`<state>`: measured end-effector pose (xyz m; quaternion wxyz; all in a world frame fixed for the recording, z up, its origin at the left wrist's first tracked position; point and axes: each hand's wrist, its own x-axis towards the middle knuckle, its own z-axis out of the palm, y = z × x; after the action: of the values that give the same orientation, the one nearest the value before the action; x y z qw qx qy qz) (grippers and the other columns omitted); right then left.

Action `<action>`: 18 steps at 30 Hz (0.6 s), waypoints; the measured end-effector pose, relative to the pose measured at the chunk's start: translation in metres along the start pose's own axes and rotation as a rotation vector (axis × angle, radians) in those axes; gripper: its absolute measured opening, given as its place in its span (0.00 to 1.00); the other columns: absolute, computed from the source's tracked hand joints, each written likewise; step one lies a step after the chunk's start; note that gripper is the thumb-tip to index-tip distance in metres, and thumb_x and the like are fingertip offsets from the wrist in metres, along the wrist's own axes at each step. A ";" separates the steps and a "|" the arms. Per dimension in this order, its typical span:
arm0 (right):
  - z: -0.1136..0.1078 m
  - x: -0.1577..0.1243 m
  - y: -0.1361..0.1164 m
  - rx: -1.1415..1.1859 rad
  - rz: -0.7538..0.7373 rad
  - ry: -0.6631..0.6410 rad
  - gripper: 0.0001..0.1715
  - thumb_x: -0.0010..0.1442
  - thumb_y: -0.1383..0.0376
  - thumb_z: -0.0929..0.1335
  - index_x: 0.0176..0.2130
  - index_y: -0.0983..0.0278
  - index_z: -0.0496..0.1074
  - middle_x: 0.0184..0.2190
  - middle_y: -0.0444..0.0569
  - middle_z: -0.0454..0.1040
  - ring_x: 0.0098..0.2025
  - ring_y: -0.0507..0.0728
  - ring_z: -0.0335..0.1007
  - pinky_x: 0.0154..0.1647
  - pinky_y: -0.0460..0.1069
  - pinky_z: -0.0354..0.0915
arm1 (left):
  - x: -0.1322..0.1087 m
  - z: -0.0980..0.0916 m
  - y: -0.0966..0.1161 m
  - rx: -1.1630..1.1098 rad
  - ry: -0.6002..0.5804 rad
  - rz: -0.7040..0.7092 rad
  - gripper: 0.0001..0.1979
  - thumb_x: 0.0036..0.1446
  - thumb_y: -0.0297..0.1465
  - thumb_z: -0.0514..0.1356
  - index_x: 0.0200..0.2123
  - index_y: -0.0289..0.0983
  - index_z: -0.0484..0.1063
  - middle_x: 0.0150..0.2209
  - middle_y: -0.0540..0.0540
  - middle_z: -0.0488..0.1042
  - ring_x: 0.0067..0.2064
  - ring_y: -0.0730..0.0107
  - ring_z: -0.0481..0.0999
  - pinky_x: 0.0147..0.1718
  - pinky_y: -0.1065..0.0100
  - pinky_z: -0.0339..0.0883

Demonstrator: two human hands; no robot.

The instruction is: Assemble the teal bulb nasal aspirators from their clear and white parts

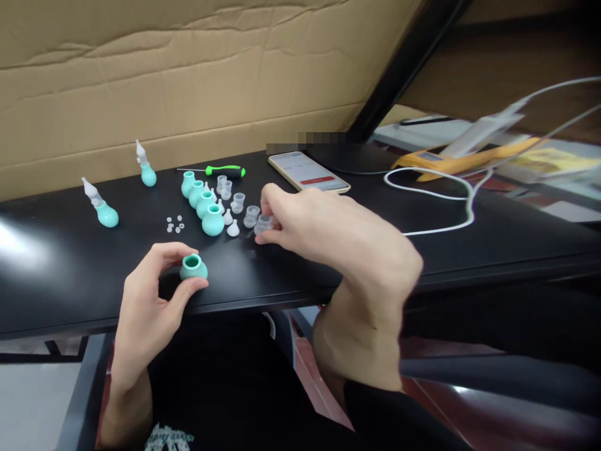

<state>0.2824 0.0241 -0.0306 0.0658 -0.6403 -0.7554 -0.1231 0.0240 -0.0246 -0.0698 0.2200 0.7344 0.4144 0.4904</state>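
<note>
My left hand (pixel 157 294) holds a teal rubber bulb (pixel 194 269) between thumb and fingers near the table's front edge, its open mouth facing up. The fingers of my right hand (pixel 295 216) are closed around a clear plastic connector (pixel 263 223), the nearest of several in a slanting row; whether it still touches the table I cannot tell. Beside that row stand more teal bulbs (pixel 213 220) with open mouths, and small white cone tips (pixel 233 228) lie between the two rows. Several tiny white rings (pixel 178 218) lie to the left of the bulbs.
Two assembled bulb aspirators (pixel 107 214) lie at the left of the black table (pixel 282 282). A green-handled screwdriver (pixel 226 171) and a phone (pixel 310 172) lie at the back. White cable (pixel 467 197) loops at the right, near a yellow tool (pixel 451 164). Cardboard (pixel 188 81) stands behind.
</note>
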 end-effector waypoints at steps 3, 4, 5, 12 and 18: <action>0.001 0.000 0.002 0.061 0.016 -0.030 0.20 0.64 0.58 0.78 0.47 0.61 0.69 0.30 0.49 0.80 0.31 0.63 0.79 0.29 0.51 0.53 | 0.000 0.001 0.002 -0.050 -0.028 -0.023 0.16 0.67 0.28 0.71 0.55 0.46 0.75 0.51 0.50 0.86 0.56 0.61 0.88 0.58 0.60 0.83; 0.002 -0.001 0.003 0.081 0.020 -0.027 0.21 0.64 0.58 0.79 0.48 0.61 0.69 0.31 0.49 0.81 0.31 0.63 0.79 0.29 0.51 0.55 | 0.000 0.001 0.002 -0.059 -0.033 -0.027 0.17 0.68 0.28 0.70 0.57 0.46 0.75 0.51 0.49 0.86 0.56 0.61 0.88 0.59 0.59 0.83; 0.003 -0.001 0.004 0.100 0.022 -0.018 0.22 0.64 0.57 0.79 0.48 0.61 0.69 0.31 0.49 0.81 0.32 0.63 0.79 0.30 0.51 0.56 | 0.001 0.001 0.001 -0.060 -0.033 -0.028 0.18 0.68 0.28 0.70 0.58 0.46 0.75 0.52 0.49 0.87 0.56 0.60 0.88 0.60 0.58 0.83; 0.005 -0.002 0.014 0.141 0.004 0.065 0.22 0.69 0.49 0.75 0.48 0.62 0.71 0.29 0.48 0.80 0.31 0.61 0.77 0.30 0.52 0.56 | 0.005 0.000 0.001 0.124 -0.027 0.030 0.16 0.67 0.29 0.70 0.55 0.47 0.78 0.47 0.50 0.86 0.43 0.63 0.85 0.44 0.62 0.80; -0.002 -0.003 0.012 0.253 -0.004 0.151 0.21 0.71 0.49 0.75 0.47 0.63 0.72 0.34 0.51 0.82 0.32 0.62 0.77 0.32 0.52 0.57 | 0.017 0.012 0.018 0.197 -0.036 0.018 0.11 0.67 0.25 0.69 0.49 0.44 0.78 0.46 0.52 0.84 0.37 0.70 0.83 0.37 0.68 0.78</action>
<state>0.2944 0.0229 -0.0283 0.2024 -0.6143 -0.7590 -0.0748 0.0448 -0.0199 -0.0532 0.1496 0.7649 0.4499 0.4360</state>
